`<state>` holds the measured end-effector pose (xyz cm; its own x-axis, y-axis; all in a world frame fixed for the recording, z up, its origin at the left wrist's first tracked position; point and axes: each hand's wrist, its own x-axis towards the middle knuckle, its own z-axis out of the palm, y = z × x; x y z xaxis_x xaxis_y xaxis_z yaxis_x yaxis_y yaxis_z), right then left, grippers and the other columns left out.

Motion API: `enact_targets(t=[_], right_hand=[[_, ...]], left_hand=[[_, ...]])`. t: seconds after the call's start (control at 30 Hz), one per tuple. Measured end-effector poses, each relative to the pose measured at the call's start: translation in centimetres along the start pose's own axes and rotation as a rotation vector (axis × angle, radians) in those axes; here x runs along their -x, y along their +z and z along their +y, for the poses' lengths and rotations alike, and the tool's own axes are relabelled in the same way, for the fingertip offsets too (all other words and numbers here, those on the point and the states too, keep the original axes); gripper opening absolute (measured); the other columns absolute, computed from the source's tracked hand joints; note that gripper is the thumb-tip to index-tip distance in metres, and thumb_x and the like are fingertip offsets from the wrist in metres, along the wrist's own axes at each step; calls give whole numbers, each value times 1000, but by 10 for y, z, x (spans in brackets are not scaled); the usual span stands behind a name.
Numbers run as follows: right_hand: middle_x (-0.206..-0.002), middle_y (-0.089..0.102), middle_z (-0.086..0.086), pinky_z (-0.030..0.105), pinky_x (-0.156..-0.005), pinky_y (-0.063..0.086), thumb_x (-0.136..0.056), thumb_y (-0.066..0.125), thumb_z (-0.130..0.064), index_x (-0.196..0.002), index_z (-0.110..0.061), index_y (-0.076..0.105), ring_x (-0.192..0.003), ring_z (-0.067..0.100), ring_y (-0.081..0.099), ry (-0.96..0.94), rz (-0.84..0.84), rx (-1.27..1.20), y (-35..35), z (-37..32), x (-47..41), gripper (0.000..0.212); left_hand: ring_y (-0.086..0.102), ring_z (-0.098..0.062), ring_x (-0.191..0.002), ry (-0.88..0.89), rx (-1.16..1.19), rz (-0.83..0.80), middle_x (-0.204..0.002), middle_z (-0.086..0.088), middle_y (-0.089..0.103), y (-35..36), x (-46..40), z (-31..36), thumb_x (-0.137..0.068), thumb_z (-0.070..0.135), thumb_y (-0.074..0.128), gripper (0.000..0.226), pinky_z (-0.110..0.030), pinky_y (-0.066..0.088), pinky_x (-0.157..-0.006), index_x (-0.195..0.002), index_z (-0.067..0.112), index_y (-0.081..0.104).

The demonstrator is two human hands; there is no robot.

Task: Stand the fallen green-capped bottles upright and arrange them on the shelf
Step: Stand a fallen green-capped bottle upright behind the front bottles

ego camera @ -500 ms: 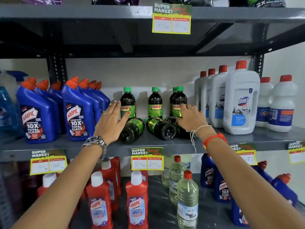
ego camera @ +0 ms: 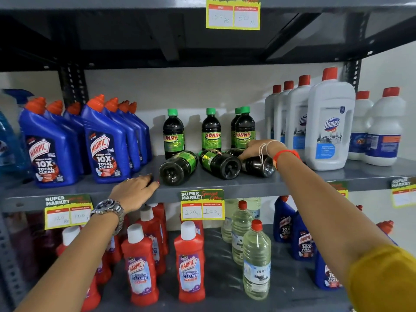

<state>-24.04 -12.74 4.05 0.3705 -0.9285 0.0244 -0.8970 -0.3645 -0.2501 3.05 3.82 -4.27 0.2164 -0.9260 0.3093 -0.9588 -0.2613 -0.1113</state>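
Left hand (ego camera: pixel 135 190) flat, palm down, fingers spread. Right hand (ego camera: pixel 258 149) reaching forward, fingers curled downward.

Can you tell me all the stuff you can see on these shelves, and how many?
Standing green-capped bottles: four, dark with green labels, middle shelf, back.
Fallen green-capped bottles: three, dark, lying in front of them.
Blue bottles: at least seven on the middle shelf, orange caps, left; more on the lower shelf, right.
White bottles: six, red caps, middle shelf, right.
Red bottles: several, white caps, lower shelf, left.
Clear bottles: several, red caps, lower shelf, middle.
Price tags: several, yellow, on shelf edges.
Left hand: flat on the shelf edge, empty.
Right hand: on the rightmost fallen bottle.
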Motion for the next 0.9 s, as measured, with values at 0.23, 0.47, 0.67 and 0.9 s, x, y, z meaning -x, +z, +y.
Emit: enact_targets(t=[0.23, 0.47, 0.67, 0.9], right_hand=[[-134, 53, 15, 35, -99, 42, -80, 64, -39, -129, -2, 49, -123, 30, 50, 52, 52, -249, 6, 1, -3, 62], [-93, 67, 11, 36, -83, 55, -56, 80, -26, -103, -4, 60, -87, 28, 65, 26, 214, -672, 9, 10, 1, 55], [-110, 64, 13, 45, -80, 58, -53, 82, -20, -122, -13, 46, -90, 29, 67, -75, 485, -1195, 5, 17, 6, 79], [-100, 53, -11, 35, -98, 46, -66, 78, -4, -130, -18, 36, -110, 19, 53, -207, 564, -1177, 34, 24, 15, 78]], left_hand=[[43, -25, -120, 121, -351, 89, -143, -11, 33, 8, 0, 4, -91, 13, 36, 48, -32, 48, -77, -137, 16, 23], [52, -20, -106, 43, -258, 180, -130, -3, 49, 18, -3, 2, -92, 24, 25, 41, -26, 34, -54, -131, 19, 35], [59, -23, -92, -56, 104, 349, -114, -3, 63, 22, -6, 3, -91, 38, 27, 42, -29, 35, -57, -115, 18, 56], [59, -22, -79, -45, 135, 404, -99, -6, 66, 21, -2, 6, -92, 36, 31, 40, -29, 36, -56, -110, 14, 59]])
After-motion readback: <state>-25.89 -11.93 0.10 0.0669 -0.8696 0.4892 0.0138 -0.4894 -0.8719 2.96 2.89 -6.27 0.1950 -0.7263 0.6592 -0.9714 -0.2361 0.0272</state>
